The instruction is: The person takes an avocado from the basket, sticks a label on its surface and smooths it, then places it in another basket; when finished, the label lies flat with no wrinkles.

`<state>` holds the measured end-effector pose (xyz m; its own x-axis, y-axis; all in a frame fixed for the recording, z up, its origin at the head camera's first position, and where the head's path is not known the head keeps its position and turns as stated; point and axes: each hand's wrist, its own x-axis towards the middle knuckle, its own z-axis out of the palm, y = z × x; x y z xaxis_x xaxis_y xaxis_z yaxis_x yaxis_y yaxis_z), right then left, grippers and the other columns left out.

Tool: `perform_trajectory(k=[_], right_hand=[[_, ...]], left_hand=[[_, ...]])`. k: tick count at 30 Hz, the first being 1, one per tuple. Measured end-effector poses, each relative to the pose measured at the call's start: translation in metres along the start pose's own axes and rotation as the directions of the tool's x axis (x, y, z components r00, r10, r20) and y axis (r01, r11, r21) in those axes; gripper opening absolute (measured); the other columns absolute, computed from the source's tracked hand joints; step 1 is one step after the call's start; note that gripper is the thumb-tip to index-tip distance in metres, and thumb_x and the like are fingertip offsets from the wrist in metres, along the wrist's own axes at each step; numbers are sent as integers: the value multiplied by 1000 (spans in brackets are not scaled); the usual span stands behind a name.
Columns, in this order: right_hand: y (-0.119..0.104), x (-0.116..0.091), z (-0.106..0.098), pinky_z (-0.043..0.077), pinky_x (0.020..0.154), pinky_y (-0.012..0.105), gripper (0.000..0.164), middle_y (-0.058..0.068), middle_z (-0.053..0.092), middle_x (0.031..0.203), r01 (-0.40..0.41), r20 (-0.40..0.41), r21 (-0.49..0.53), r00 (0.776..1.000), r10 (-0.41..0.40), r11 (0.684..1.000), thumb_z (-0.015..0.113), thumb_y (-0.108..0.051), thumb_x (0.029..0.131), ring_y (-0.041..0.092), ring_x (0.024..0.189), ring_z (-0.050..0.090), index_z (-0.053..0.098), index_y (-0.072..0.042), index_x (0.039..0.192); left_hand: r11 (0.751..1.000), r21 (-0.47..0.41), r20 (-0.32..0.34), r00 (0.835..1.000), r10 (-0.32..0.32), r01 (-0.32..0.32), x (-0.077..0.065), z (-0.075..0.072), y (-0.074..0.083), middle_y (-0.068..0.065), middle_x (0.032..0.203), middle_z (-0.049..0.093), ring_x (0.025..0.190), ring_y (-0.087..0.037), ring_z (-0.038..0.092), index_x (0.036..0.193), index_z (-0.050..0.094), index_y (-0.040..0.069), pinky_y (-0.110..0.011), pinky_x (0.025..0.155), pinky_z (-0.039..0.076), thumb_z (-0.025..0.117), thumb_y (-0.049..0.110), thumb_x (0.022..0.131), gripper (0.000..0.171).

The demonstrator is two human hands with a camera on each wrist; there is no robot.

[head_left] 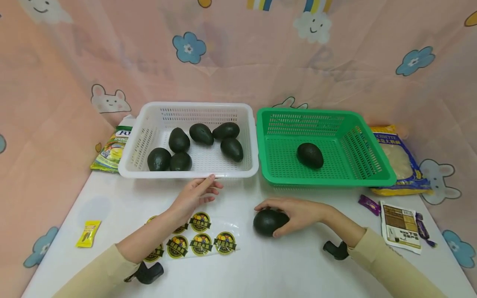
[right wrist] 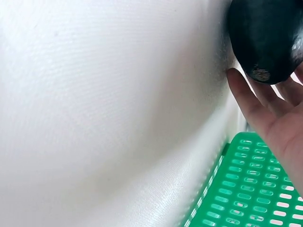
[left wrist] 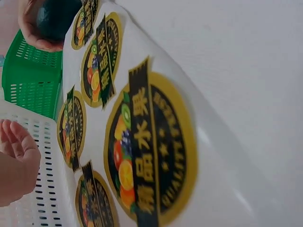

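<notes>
My right hand [head_left: 298, 211] curls around a dark green avocado [head_left: 269, 222] low over the white table, in front of the green basket [head_left: 328, 182]. In the right wrist view, the avocado [right wrist: 265, 40] sits among the fingers. My left hand [head_left: 193, 196] holds nothing; its fingers are loosely bent just in front of the white basket [head_left: 186, 174], the index fingertip at the basket's rim. Several avocados lie in the white basket, and a single avocado [head_left: 310, 155] lies in the green one. Under the left forearm is a clear sheet of round fruit stickers [head_left: 201, 244].
A yellow candy packet [head_left: 88, 234] lies at the left. Behind the baskets' outer ends are a green food bag [head_left: 113, 149] and a blue-yellow pasta bag [head_left: 400, 161]. Purple candies [head_left: 369, 205] and a brown-white packet [head_left: 400, 227] lie at the right. A patterned pink cloth [head_left: 238, 74] hangs behind.
</notes>
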<state>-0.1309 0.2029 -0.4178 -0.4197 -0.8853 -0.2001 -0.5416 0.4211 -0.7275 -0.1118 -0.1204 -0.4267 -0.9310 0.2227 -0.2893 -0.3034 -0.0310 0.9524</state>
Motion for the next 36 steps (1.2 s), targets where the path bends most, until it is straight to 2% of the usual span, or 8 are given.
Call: perform_trajectory(k=[3,5,11,14,18,23,31,36], right_hand=[[-1,-1,1,39,104,32,68,-5,49,140,10,-2,5,1000,-10,1000,78,-35,84,11,126,45,47,-13,141],[-2,-1,2,38,105,32,69,-2,49,141,18,-4,10,1000,-18,1000,78,-34,84,13,128,45,47,-11,141],[-7,-3,3,36,106,33,71,-2,49,142,1,-29,8,1000,0,1000,74,-44,86,16,130,44,45,-13,143],[-11,-3,4,37,105,34,68,-6,49,141,6,-65,-9,998,-6,1000,70,-49,87,13,129,44,46,-17,142],[-19,4,7,39,103,34,58,-11,51,137,65,-137,-60,988,-73,996,68,-45,90,8,127,45,51,-19,138],[-39,23,17,46,95,31,32,-10,63,120,147,-285,-122,942,-176,982,68,-31,93,6,114,54,64,-18,122],[-68,52,33,47,82,24,14,-13,66,96,143,-497,-368,805,-324,919,76,-30,86,6,95,55,70,-20,95],[-71,56,35,45,78,23,9,-11,65,89,254,-477,-527,702,-529,811,77,-21,84,9,88,55,68,-20,86]], left_hand=[[986,157,68,996,50,-60,-7,-8,-3,-13,120,64,107,-25,60,132,56,2,-36,89,52,57,41,98,52],[926,347,125,986,112,-149,-16,-16,-6,-13,123,63,111,-27,58,134,56,6,-38,91,51,62,38,96,50],[445,837,253,946,201,-318,-47,-46,-12,-2,123,57,117,-25,49,124,62,13,-45,95,45,81,46,77,61],[349,866,310,932,188,-358,-54,-56,-16,1,118,54,114,-22,45,113,63,15,-42,91,46,85,41,73,53],[385,838,339,922,189,-387,-49,-57,-20,11,104,57,100,-11,52,102,62,20,-34,86,48,84,30,77,35],[515,752,382,909,167,-411,-39,-48,-17,17,93,65,89,-4,61,100,66,24,-30,81,52,79,30,83,22],[629,594,534,831,158,-501,-34,-26,4,17,88,68,79,-3,62,96,72,23,-26,73,52,76,36,85,18],[671,584,554,828,82,-457,-36,-21,11,19,86,69,77,-4,63,95,74,28,-26,72,52,76,40,84,16]])
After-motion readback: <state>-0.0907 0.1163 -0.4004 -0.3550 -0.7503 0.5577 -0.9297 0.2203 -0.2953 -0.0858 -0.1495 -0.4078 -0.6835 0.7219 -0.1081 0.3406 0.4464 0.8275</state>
